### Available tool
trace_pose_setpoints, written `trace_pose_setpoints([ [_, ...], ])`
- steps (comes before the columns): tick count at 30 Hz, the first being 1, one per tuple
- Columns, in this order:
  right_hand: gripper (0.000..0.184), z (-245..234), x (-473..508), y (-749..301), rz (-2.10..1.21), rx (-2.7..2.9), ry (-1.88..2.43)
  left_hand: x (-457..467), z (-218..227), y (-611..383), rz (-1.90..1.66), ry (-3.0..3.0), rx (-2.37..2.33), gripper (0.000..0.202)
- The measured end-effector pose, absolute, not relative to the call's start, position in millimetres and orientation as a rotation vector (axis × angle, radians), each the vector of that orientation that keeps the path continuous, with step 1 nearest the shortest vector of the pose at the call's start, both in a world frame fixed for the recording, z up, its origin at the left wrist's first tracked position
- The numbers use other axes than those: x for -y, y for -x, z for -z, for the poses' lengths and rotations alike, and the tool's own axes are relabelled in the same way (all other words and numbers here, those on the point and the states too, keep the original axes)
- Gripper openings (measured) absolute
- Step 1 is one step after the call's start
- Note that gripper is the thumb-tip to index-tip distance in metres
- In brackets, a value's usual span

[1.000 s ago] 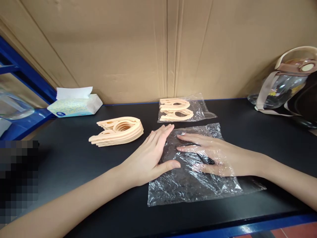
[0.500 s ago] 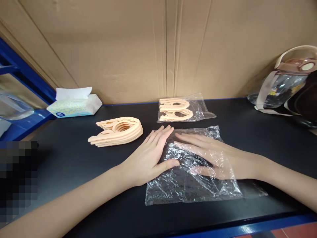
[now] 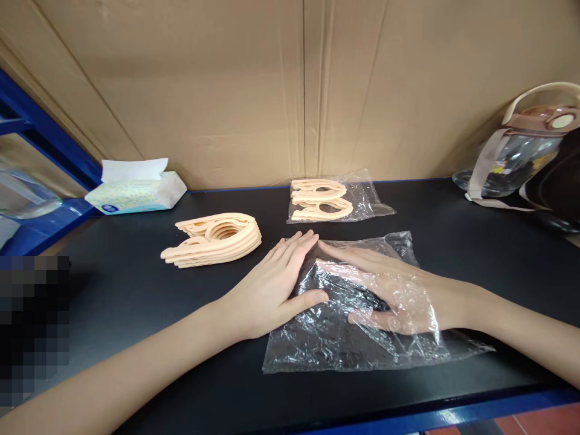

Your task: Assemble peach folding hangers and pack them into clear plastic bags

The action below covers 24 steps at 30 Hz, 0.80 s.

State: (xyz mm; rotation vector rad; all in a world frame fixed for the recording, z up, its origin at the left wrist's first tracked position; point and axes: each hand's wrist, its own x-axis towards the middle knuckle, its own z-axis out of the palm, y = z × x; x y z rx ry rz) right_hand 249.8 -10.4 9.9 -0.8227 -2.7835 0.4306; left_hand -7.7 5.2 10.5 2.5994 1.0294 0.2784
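A clear plastic bag (image 3: 312, 347) lies crinkled on the black tabletop. My left hand (image 3: 269, 293) rests flat on the bag's left side, with fingers stretched out and thumb apart. Inside the bag, seen through its film, is my right hand (image 3: 389, 284), its fingers extended and thumb spread, holding nothing. The fingertips of both hands almost meet near the bag's far edge. Left of my left hand sits a stack of several peach-coloured folding hangers (image 3: 226, 244). Beyond the bag, more folding hangers (image 3: 324, 194) lie in another clear bag (image 3: 369, 202).
A tissue pack (image 3: 136, 192) stands at the back left beside a blue metal frame (image 3: 45, 160). At the back right is a clear water bottle (image 3: 528, 157) with a strap. Brown cardboard (image 3: 226, 90) rises behind the black table (image 3: 203, 386).
My right thumb has spread further from the fingers inside the bag. The bag's right side has shifted and opened slightly rightward. My left hand stays nearly still.
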Motion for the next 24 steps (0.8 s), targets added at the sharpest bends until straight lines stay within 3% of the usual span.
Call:
trace_pose_setpoints([
  [24, 0.08, -12.3, 8.9, -255.7, -0.575, 2.751, 1.083, -4.7, -12.2, 8.1, -0.272, -2.618, -1.063, 0.073],
])
